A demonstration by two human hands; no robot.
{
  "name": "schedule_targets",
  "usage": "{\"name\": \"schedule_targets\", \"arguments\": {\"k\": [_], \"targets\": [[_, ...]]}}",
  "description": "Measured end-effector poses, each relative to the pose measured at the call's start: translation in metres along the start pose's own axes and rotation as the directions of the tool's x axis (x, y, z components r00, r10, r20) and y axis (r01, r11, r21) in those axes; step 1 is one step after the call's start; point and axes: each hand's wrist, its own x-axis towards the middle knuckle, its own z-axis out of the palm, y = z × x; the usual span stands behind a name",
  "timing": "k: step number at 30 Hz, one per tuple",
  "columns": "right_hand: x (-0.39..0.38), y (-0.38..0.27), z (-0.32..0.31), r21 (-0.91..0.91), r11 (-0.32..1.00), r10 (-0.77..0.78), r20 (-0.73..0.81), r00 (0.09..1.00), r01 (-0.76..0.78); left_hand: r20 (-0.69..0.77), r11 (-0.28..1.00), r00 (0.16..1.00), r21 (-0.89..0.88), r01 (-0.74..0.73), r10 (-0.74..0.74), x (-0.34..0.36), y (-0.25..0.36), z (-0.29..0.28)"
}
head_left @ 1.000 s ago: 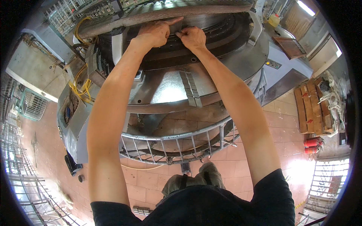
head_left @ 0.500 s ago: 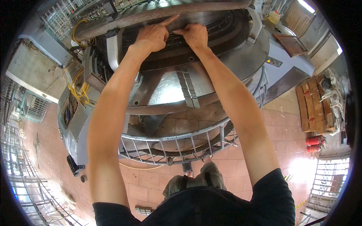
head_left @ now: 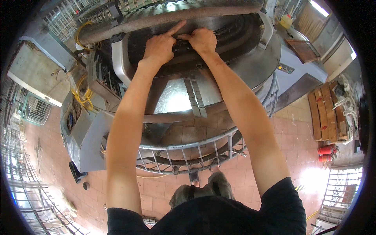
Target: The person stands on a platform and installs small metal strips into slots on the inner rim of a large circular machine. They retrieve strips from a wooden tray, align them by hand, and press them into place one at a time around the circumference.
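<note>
A dark, curved metal ring runs crosswise beneath the pointing left hand and right hand, fingers' hold unclear.

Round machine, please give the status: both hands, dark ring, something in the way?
Left hand at dark ring, index finger extended; right hand close beside. Any small part held: cannot tell. Curved bar beyond both hands; whether it blocks, unclear.

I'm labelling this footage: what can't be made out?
Head view:
Whether the right hand grips anything: its back hides the curled fingers.
What lies under the left hand: the hand covers it.
Upper machine ring: cut off by the top edge.
Button panel: markings too small.
</note>
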Motion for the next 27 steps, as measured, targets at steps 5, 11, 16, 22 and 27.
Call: {"name": "schedule_targets", "arguments": {"k": [5, 11, 16, 22, 27], "targets": [[0.006, 0.002, 0.003, 0.510, 0.810, 0.107, 0.356, 0.929, -0.289, -0.090, 0.997, 0.995, -0.072, 0.023, -0.030, -0.007, 0.008, 0.009], [0.003, 0.004, 0.005, 0.859, 0.202, 0.069, 0.466, 0.882, -0.470, -0.089, 0.994, 0.996, -0.105, 0.019, -0.029, -0.006, 0.011, 0.004], [0.001, 0.005, -0.001, 0.859, 0.110, -0.006, 0.503, 0.864, -0.500, -0.154, 0.991, 0.988, -0.132, -0.004, -0.016, -0.007, 0.011, 0.007], [0.003, 0.001, 0.002, 0.870, 0.031, 0.057, 0.490, 0.870, -0.492, -0.144, 0.988, 0.989, -0.152, -0.006, -0.016, -0.008, 0.011, 0.006], [0.000, -0.005, -0.003, 0.849, 0.114, 0.207, 0.488, 0.848, -0.517, -0.116, 0.988, 0.992, -0.155, 0.027, -0.045, -0.008, 0.012, 0.005]]}}
